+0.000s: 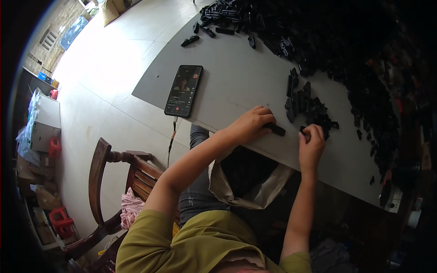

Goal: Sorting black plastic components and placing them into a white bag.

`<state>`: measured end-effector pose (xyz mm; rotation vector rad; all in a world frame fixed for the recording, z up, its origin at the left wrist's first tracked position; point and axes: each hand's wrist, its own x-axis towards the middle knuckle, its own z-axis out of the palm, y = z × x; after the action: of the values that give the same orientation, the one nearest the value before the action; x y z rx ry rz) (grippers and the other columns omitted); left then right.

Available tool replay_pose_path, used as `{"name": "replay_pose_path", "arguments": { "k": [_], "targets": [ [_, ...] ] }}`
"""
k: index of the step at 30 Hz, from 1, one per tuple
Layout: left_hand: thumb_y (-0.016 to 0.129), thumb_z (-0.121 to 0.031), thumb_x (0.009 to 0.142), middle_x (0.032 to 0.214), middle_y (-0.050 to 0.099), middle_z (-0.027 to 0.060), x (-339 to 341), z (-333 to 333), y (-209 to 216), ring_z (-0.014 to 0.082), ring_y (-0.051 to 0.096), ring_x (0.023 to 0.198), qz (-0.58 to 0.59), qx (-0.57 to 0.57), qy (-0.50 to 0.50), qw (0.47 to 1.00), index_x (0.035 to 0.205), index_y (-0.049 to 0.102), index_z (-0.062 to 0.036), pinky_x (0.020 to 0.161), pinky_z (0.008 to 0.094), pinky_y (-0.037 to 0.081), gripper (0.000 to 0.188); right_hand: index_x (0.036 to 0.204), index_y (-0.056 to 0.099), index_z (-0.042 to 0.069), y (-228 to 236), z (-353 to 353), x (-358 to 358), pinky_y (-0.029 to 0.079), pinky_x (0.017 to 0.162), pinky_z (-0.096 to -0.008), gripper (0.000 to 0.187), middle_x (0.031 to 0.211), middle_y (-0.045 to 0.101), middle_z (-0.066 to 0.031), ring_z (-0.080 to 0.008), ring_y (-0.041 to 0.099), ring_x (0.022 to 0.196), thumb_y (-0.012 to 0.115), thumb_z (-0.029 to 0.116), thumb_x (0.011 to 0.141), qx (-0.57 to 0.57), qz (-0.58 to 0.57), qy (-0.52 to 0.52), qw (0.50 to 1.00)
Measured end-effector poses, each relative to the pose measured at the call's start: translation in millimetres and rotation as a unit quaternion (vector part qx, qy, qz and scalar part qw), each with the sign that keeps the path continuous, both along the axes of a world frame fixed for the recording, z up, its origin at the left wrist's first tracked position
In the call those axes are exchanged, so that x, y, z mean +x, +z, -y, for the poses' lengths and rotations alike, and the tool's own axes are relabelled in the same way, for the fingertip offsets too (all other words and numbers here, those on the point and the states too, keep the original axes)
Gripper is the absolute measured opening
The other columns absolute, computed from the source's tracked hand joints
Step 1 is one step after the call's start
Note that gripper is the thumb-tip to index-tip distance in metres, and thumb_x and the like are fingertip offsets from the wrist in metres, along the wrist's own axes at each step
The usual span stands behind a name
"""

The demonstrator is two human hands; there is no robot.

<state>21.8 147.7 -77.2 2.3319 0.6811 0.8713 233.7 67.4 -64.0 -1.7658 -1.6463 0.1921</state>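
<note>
My left hand [251, 125] is closed on a black oblong plastic piece [276, 129], which points to the right near the table's front edge. To its right, my right hand [312, 140] has its fingertips pinched together at a small dark part [302, 130], too small to name. Just beyond both hands lies a loose cluster of black plastic pieces [300, 102] on the pale table [236, 84]. An open sack [268, 193] with dark contents hangs below the edge, under my forearms.
A large heap of black parts [282, 27] covers the table's far and right sides. Left of my hands lies a phone [183, 91] with a lit screen and a cable [171, 143]. A wooden chair [102, 182] and red stools [62, 222] stand at the left.
</note>
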Motion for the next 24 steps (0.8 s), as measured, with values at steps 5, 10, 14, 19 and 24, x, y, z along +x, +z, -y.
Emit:
{"name": "replay_pose_path", "arguments": {
  "k": [5, 10, 14, 19, 24],
  "targets": [
    [0.072, -0.008, 0.072, 0.097, 0.06, 0.012, 4, 6, -3, 0.0318, 0.055, 0.099, 0.005, -0.065, -0.054, 0.996, 0.097, 0.064, -0.0035, 0.087, 0.0381, 0.046, 0.027, 0.106, 0.062, 0.003, 0, 4, -30, 0.048, 0.07, -0.0264, 0.031, 0.097, 0.057, -0.0009, -0.0094, 0.055, 0.084, 0.069, -0.006, 0.077, -0.02, -0.456, 0.056, 0.888],
    [0.073, -0.006, 0.068, 0.094, 0.062, 0.0134, 4, 3, -10, 0.0337, 0.059, 0.094, 0.05, -0.083, -0.048, 0.994, 0.093, 0.064, -0.0011, 0.081, 0.0397, 0.048, 0.027, 0.093, 0.065, 0.001, -9, 3, -30, 0.045, 0.085, -0.0317, 0.025, 0.095, 0.065, -0.0075, -0.021, 0.059, 0.095, 0.076, 0.001, 0.07, 0.069, -0.141, 0.095, 0.983],
    [0.074, -0.006, 0.067, 0.091, 0.062, 0.0134, 2, 4, -7, 0.0337, 0.059, 0.091, 0.051, -0.088, -0.041, 0.994, 0.092, 0.065, -0.001, 0.08, 0.0399, 0.048, 0.027, 0.089, 0.066, 0.001, -3, 12, -24, 0.045, 0.08, -0.0369, 0.027, 0.088, 0.062, -0.0091, -0.0279, 0.058, 0.089, 0.078, 0.003, 0.064, 0.064, 0.024, 0.093, 0.993],
    [0.074, -0.005, 0.067, 0.092, 0.065, 0.0121, 4, 1, -5, 0.031, 0.061, 0.089, 0.048, -0.08, -0.054, 0.994, 0.089, 0.066, -0.0017, 0.077, 0.0376, 0.05, 0.023, 0.085, 0.067, 0.001, 6, 17, -8, 0.046, 0.073, -0.0366, 0.027, 0.08, 0.06, -0.0088, -0.0277, 0.057, 0.081, 0.079, 0.003, 0.061, 0.028, 0.043, 0.11, 0.993],
    [0.075, -0.006, 0.067, 0.091, 0.065, 0.0118, 3, 0, -6, 0.03, 0.062, 0.088, 0.048, -0.096, -0.077, 0.991, 0.089, 0.067, -0.0014, 0.078, 0.0376, 0.05, 0.024, 0.085, 0.068, 0.0, -6, 9, -24, 0.047, 0.069, -0.0352, 0.027, 0.078, 0.06, -0.0096, -0.0252, 0.058, 0.078, 0.08, 0.005, 0.061, 0.036, -0.043, 0.133, 0.99]
  ]
}}
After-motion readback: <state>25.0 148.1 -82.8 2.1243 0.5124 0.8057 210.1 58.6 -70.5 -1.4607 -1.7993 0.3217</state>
